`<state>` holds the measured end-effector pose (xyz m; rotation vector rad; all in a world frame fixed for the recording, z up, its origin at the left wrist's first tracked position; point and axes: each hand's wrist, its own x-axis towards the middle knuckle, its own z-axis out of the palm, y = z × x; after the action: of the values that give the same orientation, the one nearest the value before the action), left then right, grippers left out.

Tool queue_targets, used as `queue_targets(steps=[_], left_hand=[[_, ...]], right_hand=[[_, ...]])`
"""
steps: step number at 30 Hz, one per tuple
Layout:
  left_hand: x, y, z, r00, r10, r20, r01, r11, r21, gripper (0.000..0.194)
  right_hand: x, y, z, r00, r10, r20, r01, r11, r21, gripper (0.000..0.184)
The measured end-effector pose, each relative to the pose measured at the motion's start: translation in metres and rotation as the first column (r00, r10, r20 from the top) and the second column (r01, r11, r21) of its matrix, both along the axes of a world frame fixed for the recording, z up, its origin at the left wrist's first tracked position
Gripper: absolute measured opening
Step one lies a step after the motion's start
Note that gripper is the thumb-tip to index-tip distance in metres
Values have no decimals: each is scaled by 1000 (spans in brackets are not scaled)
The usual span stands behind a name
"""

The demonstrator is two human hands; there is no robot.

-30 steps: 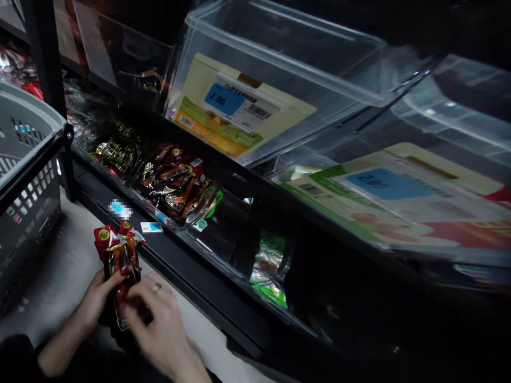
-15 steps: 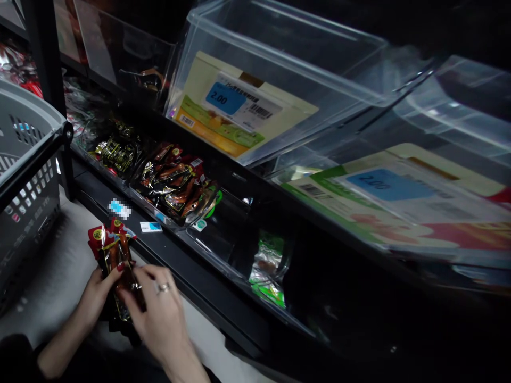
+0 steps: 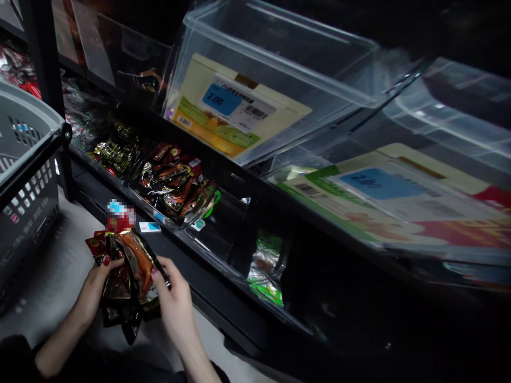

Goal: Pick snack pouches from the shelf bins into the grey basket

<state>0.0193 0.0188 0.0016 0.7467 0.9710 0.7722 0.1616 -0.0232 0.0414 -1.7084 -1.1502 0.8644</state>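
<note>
Several snack packets, black and red with brown food showing through, are fanned between my hands at the lower left. My left hand [image 3: 93, 287] grips a bunch of them [image 3: 118, 284], thumb on top. At the right of the bunch, my right hand [image 3: 173, 292] pinches one snack packet [image 3: 139, 260] between thumb and fingers; brown meat-like pieces show inside it. The lower ends of other packets hang beneath. Beyond my hands, similar packets [image 3: 175, 181] fill a clear bin on the low shelf.
A grey shopping basket [image 3: 30, 109] with a black handle stands at the left. Gold-and-black packets [image 3: 114, 154] lie in the adjoining bin. A green-and-silver packet [image 3: 266, 268] sits further right. Clear display boxes [image 3: 275, 64] with price tags tilt above the black shelf edge [image 3: 191, 282].
My right hand has shifted right and turned, drawing one packet out beside the bunch, so the packets are spread apart. The left hand keeps hold of the rest.
</note>
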Motion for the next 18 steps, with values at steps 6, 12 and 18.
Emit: queue_targets(steps=[6, 12, 18], left_hand=[[3, 1, 14, 990, -48, -135, 63, 992, 110, 30], [2, 1, 12, 982, -72, -173, 90, 991, 103, 29], [3, 2, 9, 978, -63, -197, 88, 989, 120, 31]], right_hand=[[9, 11, -19, 912, -40, -409, 32, 999, -24, 17], [1, 7, -16, 935, 10, -355, -43, 995, -87, 15], [5, 10, -14, 964, 68, -256, -91, 993, -80, 17]])
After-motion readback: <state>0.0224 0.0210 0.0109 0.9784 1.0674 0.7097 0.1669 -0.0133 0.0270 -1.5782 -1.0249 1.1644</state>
